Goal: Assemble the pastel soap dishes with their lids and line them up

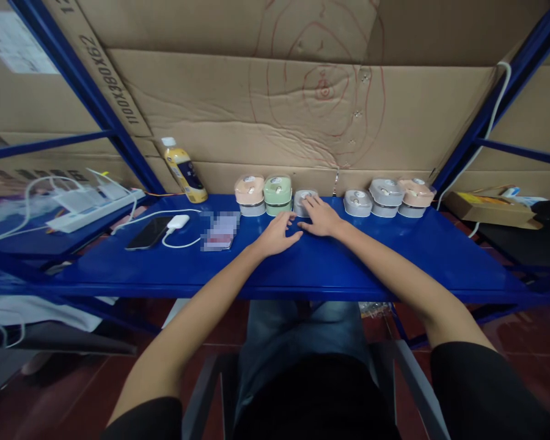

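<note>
A small rounded grey case (299, 201) with a clear cover sits by itself on the blue table. The fingers of my right hand (322, 218) are stretched out and lie over its top and right side. In front of a pair of stacked cases, the upper one green (277, 189), is my left hand (277, 236), its thumb and fingers apart. Left of that stands another stack topped by a peach case (249, 190). Over to the right are a low grey case (358, 203), a grey stack (385, 197) and a stack with a peach top (415, 193).
A yellow drink bottle (186, 171) leans at the back left. Before it lie a black phone (150, 233), a white charger (178, 222) with its cable and a blurred-out phone (220, 231). A power strip (94, 211) is far left; a cardboard box (490, 211) is right.
</note>
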